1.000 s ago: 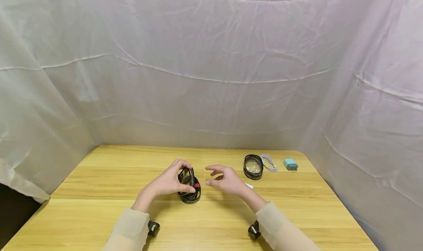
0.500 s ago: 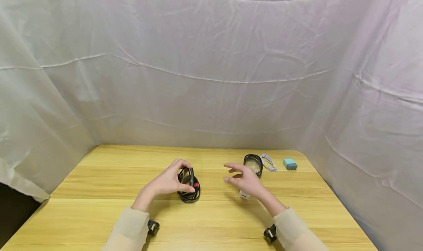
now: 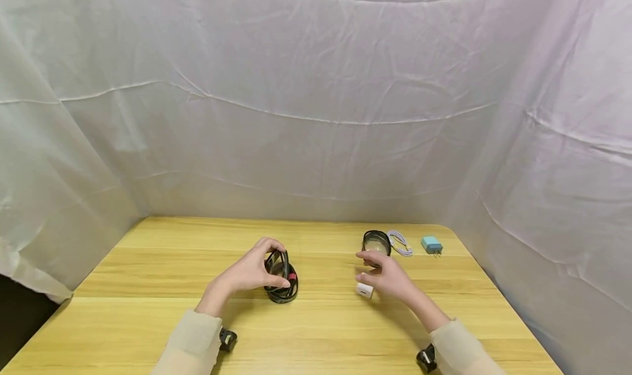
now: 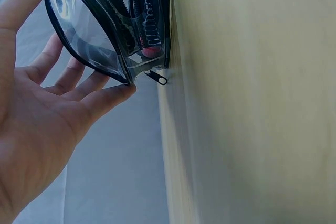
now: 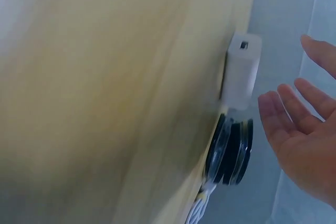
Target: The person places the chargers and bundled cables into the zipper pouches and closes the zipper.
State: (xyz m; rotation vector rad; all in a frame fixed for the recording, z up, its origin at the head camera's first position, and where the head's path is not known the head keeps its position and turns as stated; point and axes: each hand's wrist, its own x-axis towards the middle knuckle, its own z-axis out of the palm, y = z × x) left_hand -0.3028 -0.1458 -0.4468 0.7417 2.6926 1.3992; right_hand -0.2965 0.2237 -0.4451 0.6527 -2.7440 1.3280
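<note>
My left hand (image 3: 247, 272) holds a small round clear pouch (image 3: 283, 296) with black trim. In the left wrist view its see-through flap (image 4: 86, 24) stands raised between thumb and fingers, the zipper teeth parted and a zip pull (image 4: 156, 78) hanging at the edge. A pinkish-red bit shows at the pouch. Over the table on the right, my right hand (image 3: 393, 279) hovers with spread fingers and holds nothing. Just beside it lies a white charger block (image 5: 242, 74) with a port in its end, partly covered by the hand in the head view.
Behind the right hand sits a second round black-trimmed pouch (image 3: 377, 240). A coiled pale lilac cable (image 3: 401, 244) lies against it, and a light-blue plug adapter (image 3: 432, 245) with metal prongs is further right. Pale cloth (image 3: 316, 161) hangs around the wooden table (image 3: 148, 287).
My right hand has moved right, away from the held pouch, to above the white charger block, which has come into fuller view. The left hand keeps its hold on the pouch.
</note>
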